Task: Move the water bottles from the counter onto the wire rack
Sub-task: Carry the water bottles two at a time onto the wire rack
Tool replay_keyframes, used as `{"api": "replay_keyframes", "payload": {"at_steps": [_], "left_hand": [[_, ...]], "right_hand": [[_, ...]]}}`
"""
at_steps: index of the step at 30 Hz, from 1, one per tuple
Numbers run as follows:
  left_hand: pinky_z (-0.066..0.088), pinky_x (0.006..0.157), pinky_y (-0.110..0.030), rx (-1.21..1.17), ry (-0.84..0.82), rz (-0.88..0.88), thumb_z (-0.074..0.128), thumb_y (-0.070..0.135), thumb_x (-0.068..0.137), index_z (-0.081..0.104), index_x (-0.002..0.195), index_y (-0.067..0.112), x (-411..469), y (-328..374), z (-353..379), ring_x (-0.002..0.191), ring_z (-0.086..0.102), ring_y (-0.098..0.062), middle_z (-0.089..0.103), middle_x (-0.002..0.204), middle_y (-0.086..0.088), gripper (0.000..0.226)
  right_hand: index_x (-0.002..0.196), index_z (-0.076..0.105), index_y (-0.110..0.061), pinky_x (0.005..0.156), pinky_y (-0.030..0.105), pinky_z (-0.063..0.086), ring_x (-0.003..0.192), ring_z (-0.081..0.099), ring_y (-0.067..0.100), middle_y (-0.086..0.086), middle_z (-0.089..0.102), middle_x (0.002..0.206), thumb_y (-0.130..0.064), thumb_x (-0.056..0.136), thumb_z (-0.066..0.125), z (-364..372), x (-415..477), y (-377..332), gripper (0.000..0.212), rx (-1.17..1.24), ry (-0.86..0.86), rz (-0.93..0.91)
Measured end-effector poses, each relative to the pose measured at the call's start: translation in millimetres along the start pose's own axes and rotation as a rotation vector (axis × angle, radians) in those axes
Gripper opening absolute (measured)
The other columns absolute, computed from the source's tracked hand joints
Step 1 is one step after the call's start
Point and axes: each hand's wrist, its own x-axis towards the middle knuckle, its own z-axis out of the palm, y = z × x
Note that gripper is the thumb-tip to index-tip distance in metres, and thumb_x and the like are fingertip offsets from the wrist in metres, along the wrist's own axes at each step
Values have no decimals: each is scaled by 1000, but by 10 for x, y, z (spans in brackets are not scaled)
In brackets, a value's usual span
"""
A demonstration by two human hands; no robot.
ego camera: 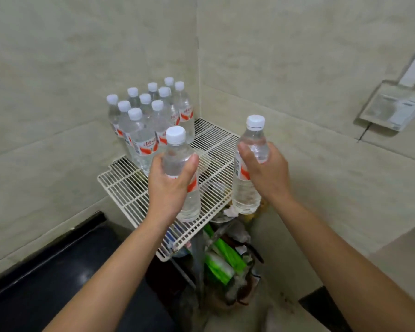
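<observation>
Left grip was curled round the left bottle: clear smooth plastic, white ridged screw cap, red-and-white label band. We saw it upright over the front part of the wire rack; we could not tell if its base touched the wires. Right grip was wrapped round the right bottle, same make, thumb across the clear shoulder. It was held upright just off the rack's right edge, base in the air.

The rack was a flat white-coated grid of thin parallel wires with a thicker rim and rounded corners. At its back-left stood the bottle cluster, packed tight, caps white and round, labels red. The rest of the rack's top showed bare wire.

Behind the rack met pale beige tile walls, matte and faintly mottled. Left of the rack and lower lay the bench, a dark glossy slab. Under the rack we noted crumpled green-and-white packaging and other clutter too blurred to name.
</observation>
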Motion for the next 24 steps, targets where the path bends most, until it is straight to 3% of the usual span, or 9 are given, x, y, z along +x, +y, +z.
{"api": "replay_keyframes", "payload": {"at_steps": [3,6,8,11,13,17,21,22,24], "left_hand": [[52,89,-27,4,70,-33,77,46,83,60,122,21,286,-175,249,102,69,-3,71,114,7,49],[54,93,-32,31,167,-66,78,52,79,58,126,17,568,-330,526,104,69,-7,72,116,3,62],[53,94,-30,72,229,-96,76,56,78,56,129,19,751,-387,707,107,68,-5,70,120,4,67],[53,91,-21,135,295,-113,73,58,79,53,132,20,1012,-383,958,106,66,2,68,120,8,68],[53,91,-16,160,339,-120,70,54,78,52,132,17,1180,-358,1088,104,65,6,67,116,11,67],[53,94,-18,225,379,-161,68,53,81,48,137,17,1347,-376,1231,108,62,8,62,118,15,70],[52,77,-6,242,329,-205,70,33,91,41,141,18,1343,-461,1313,100,62,16,60,122,12,60],[53,79,-8,255,317,-209,71,36,90,41,142,19,1357,-482,1300,102,63,14,60,125,10,62],[57,92,-24,293,288,-220,74,51,84,41,143,23,1380,-475,1261,111,64,2,59,132,7,73]], "right_hand": [[101,61,-28,67,25,44,81,62,-2,-17,64,88,-81,76,56,251,479,189,59,3,-91,-35],[92,57,-32,66,25,44,78,61,-2,-16,64,85,-76,76,59,467,987,323,48,39,-184,-77],[95,56,-33,70,28,48,80,62,-4,-17,65,86,-69,80,65,589,1317,370,39,72,-267,-125],[100,57,-36,77,31,54,85,65,-5,-19,68,88,-76,73,64,763,1782,406,48,124,-375,-173],[101,59,-34,81,38,57,85,68,4,-14,70,90,-78,71,63,902,2057,430,53,163,-422,-198],[103,59,-34,79,39,59,85,70,7,-13,71,91,-77,69,65,1097,2344,593,55,171,-523,-242],[112,60,-28,78,39,59,86,70,5,-11,72,96,-76,69,66,1145,2434,818,64,227,-582,-213],[113,60,-28,77,35,58,86,70,2,-12,71,97,-76,69,66,1133,2459,832,65,241,-596,-203],[118,58,-28,78,30,57,89,68,-2,-12,70,102,-76,68,66,1093,2507,831,70,237,-644,-201]]}}
